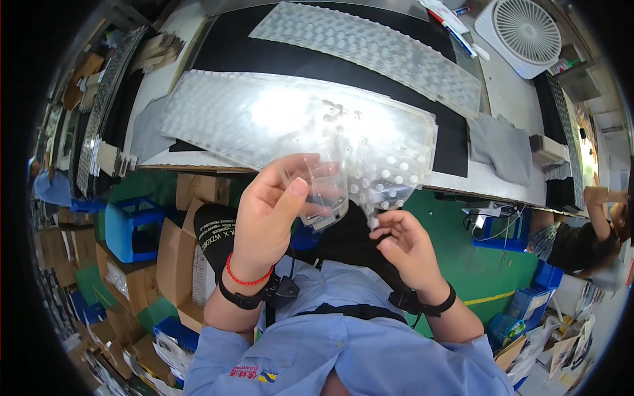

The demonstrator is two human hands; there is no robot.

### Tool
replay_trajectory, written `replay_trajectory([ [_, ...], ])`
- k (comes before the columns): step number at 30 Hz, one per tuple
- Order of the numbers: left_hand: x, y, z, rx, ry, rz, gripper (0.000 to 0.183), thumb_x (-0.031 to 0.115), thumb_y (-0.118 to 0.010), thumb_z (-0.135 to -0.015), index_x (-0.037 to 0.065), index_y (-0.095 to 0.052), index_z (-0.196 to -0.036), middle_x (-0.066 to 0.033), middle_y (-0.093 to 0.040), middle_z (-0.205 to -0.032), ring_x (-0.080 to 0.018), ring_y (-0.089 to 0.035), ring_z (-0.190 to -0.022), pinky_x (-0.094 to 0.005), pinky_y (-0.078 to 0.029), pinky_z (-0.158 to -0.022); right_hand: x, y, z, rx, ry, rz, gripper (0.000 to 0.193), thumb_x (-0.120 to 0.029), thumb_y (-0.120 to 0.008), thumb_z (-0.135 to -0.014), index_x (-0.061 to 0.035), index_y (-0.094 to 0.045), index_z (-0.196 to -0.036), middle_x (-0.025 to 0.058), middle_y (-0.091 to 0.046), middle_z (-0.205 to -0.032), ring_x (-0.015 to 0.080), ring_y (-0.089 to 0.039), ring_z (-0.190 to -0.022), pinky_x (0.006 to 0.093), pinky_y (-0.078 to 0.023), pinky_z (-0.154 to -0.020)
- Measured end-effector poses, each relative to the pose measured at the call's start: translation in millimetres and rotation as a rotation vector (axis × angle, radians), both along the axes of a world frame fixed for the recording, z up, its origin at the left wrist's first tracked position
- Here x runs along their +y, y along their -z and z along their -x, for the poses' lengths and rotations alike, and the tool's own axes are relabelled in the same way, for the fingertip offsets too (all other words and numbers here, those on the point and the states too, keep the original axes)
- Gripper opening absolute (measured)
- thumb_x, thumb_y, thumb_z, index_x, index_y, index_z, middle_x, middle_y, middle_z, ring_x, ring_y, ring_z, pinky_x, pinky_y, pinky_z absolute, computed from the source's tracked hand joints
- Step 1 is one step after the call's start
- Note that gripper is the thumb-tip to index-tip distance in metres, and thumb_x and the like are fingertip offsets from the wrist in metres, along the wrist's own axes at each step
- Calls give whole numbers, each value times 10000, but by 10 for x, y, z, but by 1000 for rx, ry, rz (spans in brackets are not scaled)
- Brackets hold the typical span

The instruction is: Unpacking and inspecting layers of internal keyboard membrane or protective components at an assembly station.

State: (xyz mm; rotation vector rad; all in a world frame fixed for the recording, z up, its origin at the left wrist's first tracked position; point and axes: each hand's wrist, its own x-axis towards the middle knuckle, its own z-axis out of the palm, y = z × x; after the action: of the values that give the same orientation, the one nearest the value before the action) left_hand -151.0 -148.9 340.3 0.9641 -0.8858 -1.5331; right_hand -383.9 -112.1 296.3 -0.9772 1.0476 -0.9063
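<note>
From the head view, looking down, the work appears to be under way: one thin, clear plastic piece (335, 198) is off the desk (510, 89), held near the centre of the frame. A translucent plastic part with round white dots (391, 175) hangs past the desk's front edge just right of centre; whether it is joined to the sheets behind it is unclear. Most of the material lies on the desk: a broad, shiny, translucent sheet with a bumpy pattern (214, 109) spans the upper middle, and a second long, translucent strip (370, 51) slants across the top, both over a black mat (228, 43). Nothing shows whether these are finished or waiting, so the amount left cannot be counted.

The left hand (259, 210) is raised left of centre, its forearm rising from the lower left. Thumb and fingers close lightly on the clear piece, thumb toward the viewer, fingers seen partly through the plastic. A red cord and a black strap circle the wrist.

The right hand (413, 254) sits lower, right of centre, palm turned inward. Its fingers are half curled, the thumb apart from them, and the fingertips meet or nearly meet the dotted part's lower tip; whether they grip it cannot be told. A black strap circles this wrist too.
</note>
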Motion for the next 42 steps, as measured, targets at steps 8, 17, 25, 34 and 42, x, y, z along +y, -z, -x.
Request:
replay_trajectory([
  [8,17,-6,86,-12,36,108,391,183,-512,-983,-39,-458,-1300,-179,-602,-1228,-216,-624,-1058,-308,-539,-839,-132,108,187,-212,52,-36,482,-470,-479,-972,-5,-541,-1082,131,-617,-1081,169,-607,-932,264,-480,-746],
  [17,90,79,-58,-331,385,-163,309,220,-477,-994,-30,-637,-908,-114,-685,-874,-136,-642,-739,-240,-502,-638,-255,-28,89,-92,145,60,344,-297,-448,-1020,9,-605,-994,79,-670,-888,124,-625,-725,230,-447,-649],
  [25,16,279,258,-209,387,-201,341,245,-478,-988,-56,-618,-1064,-128,-684,-980,-162,-649,-823,-273,-515,-723,-311,-82,125,-55,182,40,174,-143,-557,-972,22,-604,-945,63,-650,-788,89,-593,-664,212,-460,-593],
  [34,61,337,259,-90,314,-225,258,128,-498,-977,-31,-597,-1154,-99,-674,-1048,-119,-608,-883,-261,-491,-779,-393,-140,216,504,325,727,236,-7,-695,-755,-25,-637,-983,114,-624,-888,182,-583,-718,274,-452,-629],
  [42,41,370,279,-96,314,-192,267,92,-524,-957,-12,-573,-1197,-84,-654,-1089,-113,-606,-901,-263,-493,-794,-592,-299,236,869,-46,1061,506,-254,-797,-641,-133,-677,-1118,89,-578,-1293,314,-538,-1154,408,-386,-941],
])
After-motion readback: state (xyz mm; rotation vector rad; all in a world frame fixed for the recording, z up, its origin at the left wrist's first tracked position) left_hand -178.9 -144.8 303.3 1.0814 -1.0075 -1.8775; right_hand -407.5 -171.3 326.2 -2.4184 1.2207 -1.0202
